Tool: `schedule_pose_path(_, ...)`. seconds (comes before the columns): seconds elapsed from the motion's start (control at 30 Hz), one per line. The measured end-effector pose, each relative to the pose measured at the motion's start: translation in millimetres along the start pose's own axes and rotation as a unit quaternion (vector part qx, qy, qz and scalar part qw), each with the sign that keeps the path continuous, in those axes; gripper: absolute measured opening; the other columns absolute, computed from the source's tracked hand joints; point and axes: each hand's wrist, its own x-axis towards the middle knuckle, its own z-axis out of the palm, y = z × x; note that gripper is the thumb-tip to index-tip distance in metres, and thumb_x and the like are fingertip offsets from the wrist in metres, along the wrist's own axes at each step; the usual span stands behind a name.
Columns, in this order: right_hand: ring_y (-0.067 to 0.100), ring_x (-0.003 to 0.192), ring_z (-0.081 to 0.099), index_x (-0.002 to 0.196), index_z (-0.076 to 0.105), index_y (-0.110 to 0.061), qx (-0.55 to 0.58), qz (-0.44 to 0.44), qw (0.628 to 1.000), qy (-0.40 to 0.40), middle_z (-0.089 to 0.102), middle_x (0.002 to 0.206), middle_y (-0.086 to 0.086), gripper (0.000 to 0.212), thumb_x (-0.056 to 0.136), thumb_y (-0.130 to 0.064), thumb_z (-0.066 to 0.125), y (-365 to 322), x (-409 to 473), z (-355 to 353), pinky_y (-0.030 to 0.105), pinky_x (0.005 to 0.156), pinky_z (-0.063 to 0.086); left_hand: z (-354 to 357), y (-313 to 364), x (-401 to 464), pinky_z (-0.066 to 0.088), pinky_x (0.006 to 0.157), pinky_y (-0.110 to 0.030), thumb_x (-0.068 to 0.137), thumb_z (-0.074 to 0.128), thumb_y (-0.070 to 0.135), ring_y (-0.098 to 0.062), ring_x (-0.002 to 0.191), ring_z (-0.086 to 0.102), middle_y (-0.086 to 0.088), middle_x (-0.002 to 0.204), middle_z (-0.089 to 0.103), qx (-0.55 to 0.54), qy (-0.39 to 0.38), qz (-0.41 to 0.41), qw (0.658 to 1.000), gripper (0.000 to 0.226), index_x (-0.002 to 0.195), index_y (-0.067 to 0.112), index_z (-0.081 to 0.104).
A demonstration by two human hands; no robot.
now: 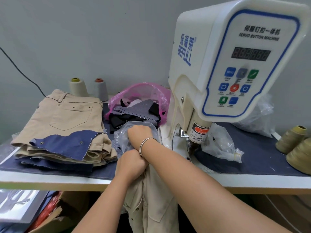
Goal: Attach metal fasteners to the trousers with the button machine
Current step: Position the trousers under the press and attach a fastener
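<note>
1. Grey wall stands behind one white worktable (55,181), which is partly covered by a dark blue cloth.
2. One white button machine (235,61) rises at the right, labelled "SERVO BUTTON MACHINE", with a dark display and eight coloured buttons on its panel.
3. One stack of folded beige trousers (67,115) lies at the far left, with a blue denim scrap (67,143) on its near edge.
4. One more pair of beige trousers (151,199) hangs over the near table edge, in front of the machine.
5. One pink plastic bag (143,95) of dark fabric scraps sits in the middle, far side.
6. Four thread cones show: two pale ones (77,87) far left, two olive ones (291,140) at the right.
7. Clear plastic bag (124,133) lies just left of the machine base; the right hand (139,133) reaches into it, fingers curled and hidden, so what they hold cannot be told.
8. Left hand (131,165), fingers curled, grips the hanging trousers at the table edge.
9. One silver bangle (144,145) circles the right wrist.
</note>
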Motion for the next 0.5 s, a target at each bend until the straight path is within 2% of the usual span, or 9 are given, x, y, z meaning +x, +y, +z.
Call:
schedule_pose_path(0.1,0.027,0.100,0.062,0.110,0.063,-0.012,-0.016,-0.046,0.999,0.023,0.065,0.110,0.010,0.025,0.095,-0.013,0.044,-3.2,1.0,0.7,0.032,0.068,0.039,1.0,-0.4,-1.0,0.028,0.052,-0.030,0.061,0.034,0.040,-0.026,0.066,0.047,-0.009,0.086,0.068,-0.001,0.005,-0.001,1.000,0.021,0.056,0.023,0.045)
schedule_pose_path(0.2,0.029,0.098,0.061,0.108,0.064,-0.013,-0.010,-0.076,0.997,0.004,0.064,0.107,0.010,0.026,0.096,-0.015,0.041,-1.5,3.6,2.5,0.033,0.068,0.038,2.5,0.0,-1.4,0.028,0.053,-0.031,0.063,0.034,0.042,-0.025,0.066,0.046,-0.008,0.082,0.067,-0.002,0.008,0.008,1.000,0.023,0.055,0.023,0.045)
schedule_pose_path(0.5,0.027,0.095,0.062,0.104,0.065,-0.012,-0.046,-0.096,0.994,0.004,0.066,0.103,0.010,0.023,0.093,-0.013,0.046,-6.2,5.7,1.3,0.032,0.066,0.037,0.3,2.0,-2.0,0.025,0.049,-0.030,0.062,0.034,0.042,-0.025,0.065,0.045,-0.007,0.083,0.068,-0.006,0.002,0.001,1.000,0.022,0.054,0.024,0.045)
